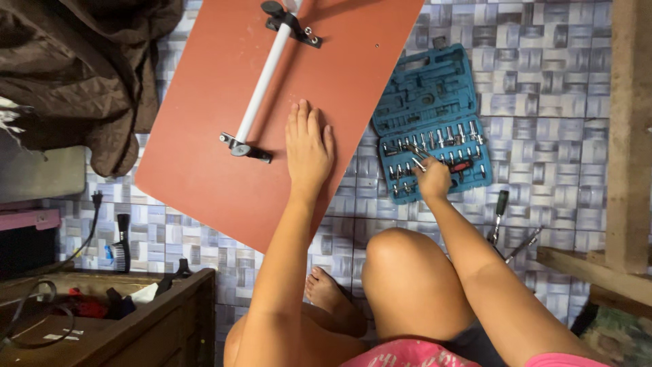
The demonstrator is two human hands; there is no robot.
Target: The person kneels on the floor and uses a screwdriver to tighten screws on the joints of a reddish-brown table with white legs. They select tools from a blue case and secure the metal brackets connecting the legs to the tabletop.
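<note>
The board [224, 136] lies flat on the tiled floor [557, 170], a red-brown rigid panel, tilted across the view; it looks stiff and fairly heavy, smooth on top, so a flat palm would hold it down better than a pinch; to lift it, the long edges seem the place to grip. A white rod [265, 75] runs along its face, carried by a black bracket at the far end [292, 24] and another at the near end [244, 148]; the rod looks light, hard and slick, best taken near a bracket.

The left hand [309, 149] is spread open, fingers straight and close together, palm pressed flat on the board just right of the near bracket; it grips nothing.

The right hand [433, 180] is at the near edge of the open blue socket case [428, 109], which sits on the floor just beside the board's right edge; its fingers are curled in a loose pinch around a small metal bit [418, 164] among the rows of sockets [441, 139]; whether the bit is lifted clear of its slot cannot be told. Such bits are small, hard and slippery, and ask for fingertips.

A screwdriver [499, 214] and other slim tools lie on the floor near the right forearm; a comb [122, 245] lies well apart at the left, near a wooden box [156, 319].
</note>
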